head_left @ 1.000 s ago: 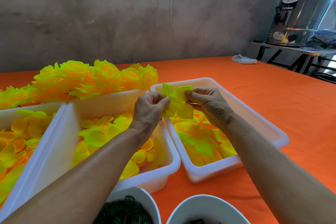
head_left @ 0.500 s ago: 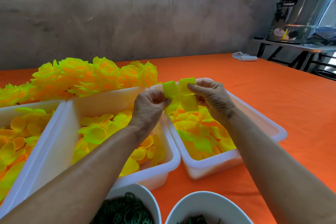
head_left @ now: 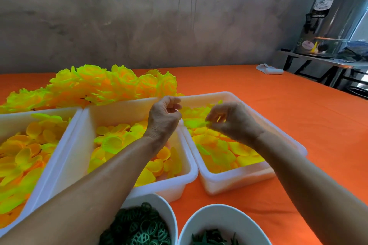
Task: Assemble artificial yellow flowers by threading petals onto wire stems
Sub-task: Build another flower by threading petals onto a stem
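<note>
Both hands up over the right-hand tray (head_left: 282, 125): right hand (head_left: 235, 123) pinching a yellow petal (head_left: 199, 123) in its fingertips, left hand (head_left: 164, 117) curled nearly closed, contents unclear, probably steadying for threading

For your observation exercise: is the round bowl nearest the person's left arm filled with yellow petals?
No. The white bowl under the left forearm holds dark green ring-shaped parts, while the yellow petals lie in the rectangular tubs.
</note>
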### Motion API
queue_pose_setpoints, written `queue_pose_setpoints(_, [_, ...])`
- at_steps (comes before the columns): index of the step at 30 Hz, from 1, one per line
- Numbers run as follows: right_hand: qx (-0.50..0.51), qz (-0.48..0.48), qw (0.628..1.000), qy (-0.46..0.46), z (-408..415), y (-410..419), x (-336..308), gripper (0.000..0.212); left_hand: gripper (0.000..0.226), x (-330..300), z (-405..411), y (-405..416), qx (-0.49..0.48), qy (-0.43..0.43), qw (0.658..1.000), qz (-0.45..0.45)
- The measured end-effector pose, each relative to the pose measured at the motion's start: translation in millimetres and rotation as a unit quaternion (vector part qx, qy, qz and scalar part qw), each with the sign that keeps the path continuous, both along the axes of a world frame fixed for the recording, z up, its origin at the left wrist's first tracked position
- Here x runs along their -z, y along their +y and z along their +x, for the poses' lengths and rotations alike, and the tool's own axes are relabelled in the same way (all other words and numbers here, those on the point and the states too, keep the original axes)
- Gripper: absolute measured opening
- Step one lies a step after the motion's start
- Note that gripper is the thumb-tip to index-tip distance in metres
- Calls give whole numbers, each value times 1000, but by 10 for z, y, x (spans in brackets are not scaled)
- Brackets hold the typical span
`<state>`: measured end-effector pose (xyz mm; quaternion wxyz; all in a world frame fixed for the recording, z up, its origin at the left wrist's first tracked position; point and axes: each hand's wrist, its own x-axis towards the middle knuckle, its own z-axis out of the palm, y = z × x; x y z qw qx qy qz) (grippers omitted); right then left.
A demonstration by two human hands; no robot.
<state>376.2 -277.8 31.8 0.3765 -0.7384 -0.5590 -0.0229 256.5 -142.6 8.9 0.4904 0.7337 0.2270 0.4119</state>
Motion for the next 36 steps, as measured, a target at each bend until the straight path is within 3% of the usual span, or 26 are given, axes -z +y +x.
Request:
queue_pose_setpoints(3, [-5, -189, 978, -90, -180, -96, 98, 13, 30, -89, -76, 21, -11, 21, 1000, 18])
queue_pose_setpoints(6, [-13, -319, 946, -58, -253, -136, 41, 27, 30, -284, -154, 42, -15, 51, 998, 43])
queue_pose_setpoints(8, [-14, -341, 940, -8, -274, -132, -19, 29, 31, -407, -237, 26, -15, 61, 996, 63])
queue_pose_setpoints(11, [9, -311, 950, -6, -323, -86, -57, 26, 31, -479, -443, -57, -17, 77, 992, 103])
queue_pose_setpoints(18, [66, -188, 969, -148, -547, -120, -171, 24, 25, -405, -1080, -196, -40, 84, 992, 88])
queue_pose_setpoints(23, [-14, -13, 998, -57, -1059, -135, -404, 10, 27, -447, -1530, -179, -52, 76, 994, 60])
queue_pose_setpoints(29, [-156, -27, 980, 124, -1814, -2, -352, 8, 30, -341, -2046, -143, -101, 90, 990, 41])
queue_pose_setpoints(33, [-243, -70, 960, 117, -2153, 110, -272, 15, 31, -226, -2369, -177, -130, 108, 985, 40])
queue_pose_setpoints(36, [-281, -131, 947, 79, -2367, 186, -192, 7, 30, -124, -2562, -219, -144, 128, 980, 41])
